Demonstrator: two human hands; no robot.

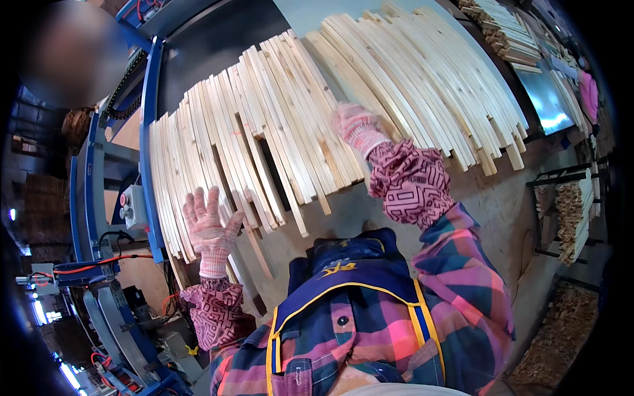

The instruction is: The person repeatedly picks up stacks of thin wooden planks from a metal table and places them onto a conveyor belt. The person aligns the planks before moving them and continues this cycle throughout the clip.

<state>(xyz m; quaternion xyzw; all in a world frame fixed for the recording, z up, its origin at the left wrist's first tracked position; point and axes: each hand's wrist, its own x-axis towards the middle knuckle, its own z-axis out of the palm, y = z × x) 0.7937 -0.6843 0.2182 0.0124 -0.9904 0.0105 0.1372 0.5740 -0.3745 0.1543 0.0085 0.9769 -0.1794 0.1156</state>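
Long pale wooden slats [264, 125] lie side by side in a wide fan across a dark machine table [218, 46]. My left hand [208, 228], in a pink-and-white knit glove, is spread open with its fingers against the near ends of the left slats. My right hand [356, 129], in the same kind of glove, reaches further up and rests flat on the slats at the middle of the fan. Neither hand grips a slat. A second group of slats [422, 72] lies to the right of my right hand.
A blue machine frame [150, 132] with a grey button box [134, 206] runs along the left of the slats. More slat stacks [505, 30] lie at the top right, and a metal rack of short wood pieces [574, 211] stands at the right. Another person is at the upper left.
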